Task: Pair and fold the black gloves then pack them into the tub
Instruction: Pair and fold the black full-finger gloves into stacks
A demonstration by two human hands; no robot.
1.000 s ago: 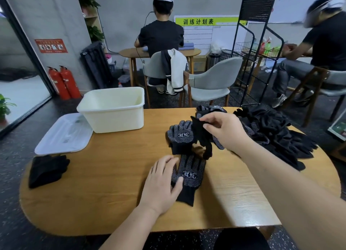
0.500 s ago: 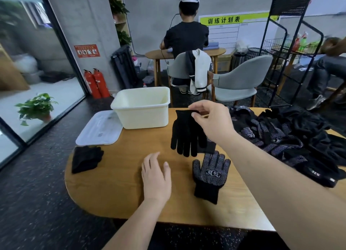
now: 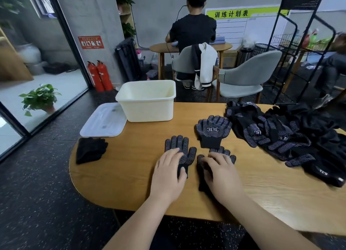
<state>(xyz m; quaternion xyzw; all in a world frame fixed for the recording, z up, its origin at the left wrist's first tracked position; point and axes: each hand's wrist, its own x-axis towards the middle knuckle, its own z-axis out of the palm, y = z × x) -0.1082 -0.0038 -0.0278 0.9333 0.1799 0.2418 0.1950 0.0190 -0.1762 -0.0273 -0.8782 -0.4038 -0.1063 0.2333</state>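
Right hand (image 3: 219, 169) has dropped flat onto the right glove (image 3: 229, 154). Left hand (image 3: 168, 169) presses flat on the left glove (image 3: 180, 147); neither grips.

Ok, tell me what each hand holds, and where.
Left hand presses flat on left glove, at its palm; right hand covers right glove palm, grip unclear.

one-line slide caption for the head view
Left hand on the left glove, right hand on the right glove, flat on the wooden table; cream tub open behind.
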